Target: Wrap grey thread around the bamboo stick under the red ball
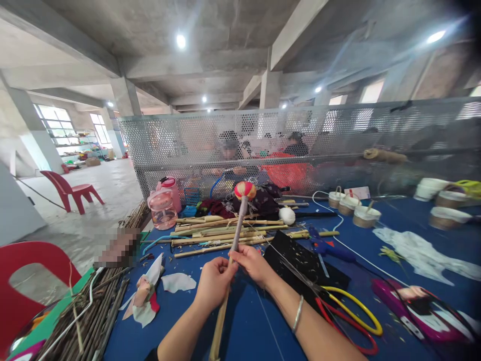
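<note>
A bamboo stick (221,321) rises from the near edge of the blue table, its upper part wrapped in grey material, with a red and yellow ball-shaped head (245,190) on top. Around the middle of the stick, my left hand (215,282) is closed on it. Just above and to the right, my right hand (252,264) pinches the grey wrapped part (240,220). The two hands are close together at the thumbs. Scissors with yellow and red handles (319,291) lie beside my right forearm, on black cloth (289,255).
Bamboo sticks (225,233), a white ball (287,215) and a pink bottle (164,208) lie beyond the hands. Cloth scraps (179,282) and a twig bundle (101,301) are left; a blue glue gun (330,249), cups (366,216) and a purple tool (421,311) right. People sit behind mesh.
</note>
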The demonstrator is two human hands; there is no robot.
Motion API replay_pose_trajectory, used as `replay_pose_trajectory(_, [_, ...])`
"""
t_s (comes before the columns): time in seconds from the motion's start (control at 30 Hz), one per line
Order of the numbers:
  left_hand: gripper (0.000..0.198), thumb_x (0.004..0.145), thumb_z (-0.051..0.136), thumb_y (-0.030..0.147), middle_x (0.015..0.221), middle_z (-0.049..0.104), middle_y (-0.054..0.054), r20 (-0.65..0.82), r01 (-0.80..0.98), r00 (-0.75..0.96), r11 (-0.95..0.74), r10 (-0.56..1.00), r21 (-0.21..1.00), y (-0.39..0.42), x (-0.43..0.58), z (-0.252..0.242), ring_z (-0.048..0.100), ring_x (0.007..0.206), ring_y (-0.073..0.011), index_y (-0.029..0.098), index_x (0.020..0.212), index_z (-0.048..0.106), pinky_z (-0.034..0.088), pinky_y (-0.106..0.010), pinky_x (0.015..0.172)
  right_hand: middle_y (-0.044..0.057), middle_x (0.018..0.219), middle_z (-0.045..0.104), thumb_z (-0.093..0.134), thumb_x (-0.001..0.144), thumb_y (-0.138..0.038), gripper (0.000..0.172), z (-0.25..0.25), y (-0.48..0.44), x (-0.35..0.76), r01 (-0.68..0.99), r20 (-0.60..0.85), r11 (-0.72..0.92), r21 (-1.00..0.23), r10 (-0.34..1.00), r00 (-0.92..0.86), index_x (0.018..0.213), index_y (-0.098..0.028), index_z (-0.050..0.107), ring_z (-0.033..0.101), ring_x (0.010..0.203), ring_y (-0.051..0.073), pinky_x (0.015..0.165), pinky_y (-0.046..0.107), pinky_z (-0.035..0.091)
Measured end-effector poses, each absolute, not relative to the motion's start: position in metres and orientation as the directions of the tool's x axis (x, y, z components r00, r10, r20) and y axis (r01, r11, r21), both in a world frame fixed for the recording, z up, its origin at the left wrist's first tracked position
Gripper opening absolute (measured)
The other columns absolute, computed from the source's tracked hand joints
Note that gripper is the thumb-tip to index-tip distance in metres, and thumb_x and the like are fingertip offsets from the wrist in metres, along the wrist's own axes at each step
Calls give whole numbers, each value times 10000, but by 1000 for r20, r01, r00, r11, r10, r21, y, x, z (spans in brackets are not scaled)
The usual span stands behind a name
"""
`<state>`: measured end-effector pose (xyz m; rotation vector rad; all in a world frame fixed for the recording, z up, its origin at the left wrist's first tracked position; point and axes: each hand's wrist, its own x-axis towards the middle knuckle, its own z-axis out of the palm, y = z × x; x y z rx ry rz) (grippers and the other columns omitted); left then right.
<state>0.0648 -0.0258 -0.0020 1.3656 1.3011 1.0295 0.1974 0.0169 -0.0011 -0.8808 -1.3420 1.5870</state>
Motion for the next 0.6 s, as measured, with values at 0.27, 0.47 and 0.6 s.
replay_pose_trajectory(0.27, [425, 680, 604, 553, 497, 482, 45, 38, 179, 47, -45, 998, 983, -27, 67, -3, 403, 408, -64, 136, 753, 569, 257, -192, 419, -44, 536, 481, 725, 611, -485, 417, -6, 17, 199, -198, 22, -53, -979, 933, -359, 720, -140, 518, 338, 434, 47, 412, 197, 205])
replay_pose_trajectory(0.47, [436, 696, 571, 581, 541, 555, 16, -26, -18, 133, 28, 991, 999, -29, 68, 1, 447, 383, -74, 148, 730, 535, 282, -200, 401, -97, 459, 346, 669, 682, -492, 387, 1, 16, 207, -177, 13, -80, -981, 882, -470, 811, -149, 542, 193, 367, 35, 378, 209, 109])
replay_pose_trajectory(0.6, [444, 710, 552, 583, 585, 583, 1, -94, -131, 235, 127, 968, 983, -28, 69, -2, 468, 382, -73, 145, 784, 531, 290, -192, 390, -87, 471, 357, 682, 674, -469, 361, 1, 15, 209, -195, 16, -88, -977, 880, -475, 747, -154, 522, 208, 383, 38, 388, 209, 121])
